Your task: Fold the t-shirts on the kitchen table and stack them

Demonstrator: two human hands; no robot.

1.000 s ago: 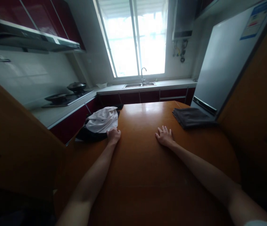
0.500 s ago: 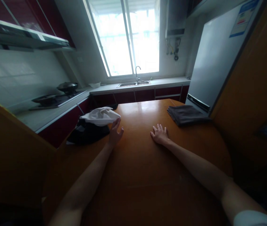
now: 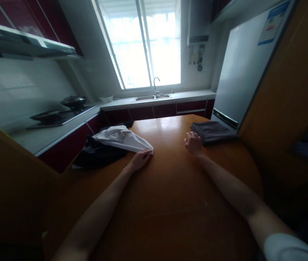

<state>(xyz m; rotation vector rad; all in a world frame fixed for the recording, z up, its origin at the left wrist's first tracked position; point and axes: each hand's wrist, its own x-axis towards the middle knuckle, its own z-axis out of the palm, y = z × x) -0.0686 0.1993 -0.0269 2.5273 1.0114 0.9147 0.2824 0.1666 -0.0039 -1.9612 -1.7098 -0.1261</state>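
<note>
A crumpled white garment (image 3: 116, 136) lies at the left of the wooden table, on top of a black cloth (image 3: 96, 155). One end of the white fabric is stretched towards the middle, where my left hand (image 3: 141, 159) pinches its corner. To the right, a dark grey cloth (image 3: 215, 132) is folded flat. My right hand (image 3: 193, 143) is just beside its left edge, holding nothing, with the fingers loosely bent and slightly apart. Whether the fingertips touch the grey cloth cannot be made out.
The wooden table (image 3: 167, 188) has a rounded right side. Beyond it runs a counter with a sink (image 3: 145, 98) under a window. A stove with pans (image 3: 45, 116) is on the left, and a fridge (image 3: 241, 72) stands at the right. Wooden panels flank both sides.
My left hand has taken hold of the white garment's corner and drawn it right and nearer to me. My right hand has moved right and away, up to the grey cloth, its fingers now bent.
</note>
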